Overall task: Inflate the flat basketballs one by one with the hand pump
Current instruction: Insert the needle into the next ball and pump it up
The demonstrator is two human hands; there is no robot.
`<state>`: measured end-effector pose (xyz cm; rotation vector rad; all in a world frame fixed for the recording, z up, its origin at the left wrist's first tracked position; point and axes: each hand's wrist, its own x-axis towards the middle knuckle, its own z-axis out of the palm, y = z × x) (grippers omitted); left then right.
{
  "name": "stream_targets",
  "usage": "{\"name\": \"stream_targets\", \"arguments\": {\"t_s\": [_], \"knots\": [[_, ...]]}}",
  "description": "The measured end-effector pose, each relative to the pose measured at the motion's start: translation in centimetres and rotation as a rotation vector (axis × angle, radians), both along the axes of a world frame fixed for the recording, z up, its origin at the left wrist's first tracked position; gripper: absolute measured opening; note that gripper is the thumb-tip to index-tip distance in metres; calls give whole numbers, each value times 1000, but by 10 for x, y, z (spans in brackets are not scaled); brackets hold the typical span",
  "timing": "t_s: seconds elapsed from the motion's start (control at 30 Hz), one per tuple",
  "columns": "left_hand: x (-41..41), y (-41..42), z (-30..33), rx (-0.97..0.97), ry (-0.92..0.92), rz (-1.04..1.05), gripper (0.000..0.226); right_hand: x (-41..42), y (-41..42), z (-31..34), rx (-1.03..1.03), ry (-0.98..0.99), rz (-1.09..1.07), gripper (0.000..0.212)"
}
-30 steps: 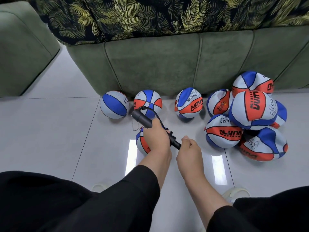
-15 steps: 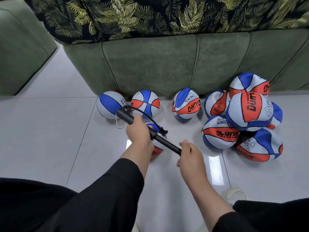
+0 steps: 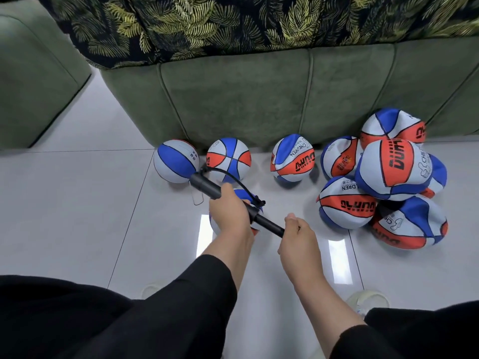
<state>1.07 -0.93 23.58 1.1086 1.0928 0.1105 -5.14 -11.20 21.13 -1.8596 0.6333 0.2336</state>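
Note:
My left hand (image 3: 229, 211) grips the barrel of a black hand pump (image 3: 207, 189) that lies slanted over the floor. My right hand (image 3: 298, 235) grips the pump's handle end, with a short piece of rod showing between the two hands. A thin black hose loops from the pump's far tip down to a red, white and blue basketball (image 3: 242, 195), which sits mostly hidden under my left hand. Three round basketballs (image 3: 176, 164) stand in a row along the sofa base. A heap of several crumpled flat basketballs (image 3: 394, 169) lies at the right.
A green sofa (image 3: 259, 99) with a leaf-patterned throw backs the row of balls. Another green seat (image 3: 33, 81) stands at the left. The floor is glossy white tile (image 3: 77, 203). My black-clad legs and light slippers (image 3: 368, 301) fill the bottom of the view.
The pump barrel swung out to the left and away from my right hand, exposing the rod, then came partly back in. The ball stays under my left hand.

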Motion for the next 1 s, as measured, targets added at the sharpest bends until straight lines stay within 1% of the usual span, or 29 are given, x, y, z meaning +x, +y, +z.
{"name": "stream_targets", "arguments": {"t_s": [0.13, 0.27, 0.37, 0.43, 0.5, 0.6, 0.67, 0.73, 0.77, 0.8, 0.9, 0.93, 1.0], "knots": [[-12, -19, -6, 5, -43, -56, 14, 1, 8, 2, 35, 0, 7, 38], [-16, -21, -16, 29, -29, -151, 12, 3, 14, -2, 70, 4, 21, 45], [-10, -14, -16, 4, 10, -244, 18, 3, 15, -2, 173, 54, 26, 48], [-4, -6, -16, 13, 14, -283, 24, 2, 14, 3, 227, 91, 73, 47], [3, 5, -17, 9, 22, -295, 25, 1, 11, 4, 201, 87, 147, 42], [12, 18, -23, 40, 45, -362, 24, 3, 7, -1, 109, -4, 195, 38], [14, 18, -26, 80, 41, -460, 34, 7, 6, 0, 7, -56, 256, 44], [17, 16, -27, 67, 49, -544, 46, 13, 4, 5, -79, -71, 339, 41], [17, 14, -26, 36, 52, -571, 48, 16, 3, 8, -110, -67, 377, 38], [18, 13, -24, 7, 56, -604, 48, 20, 2, 8, -121, -64, 405, 38], [20, 6, -19, -12, 57, -735, 44, 32, -1, 9, -69, 1, 427, 40], [19, 2, -18, -16, 53, -781, 43, 36, -2, 7, -63, 24, 426, 37], [18, -2, -20, -4, 40, -875, 43, 45, -6, 2, -79, 40, 378, 24]]}}
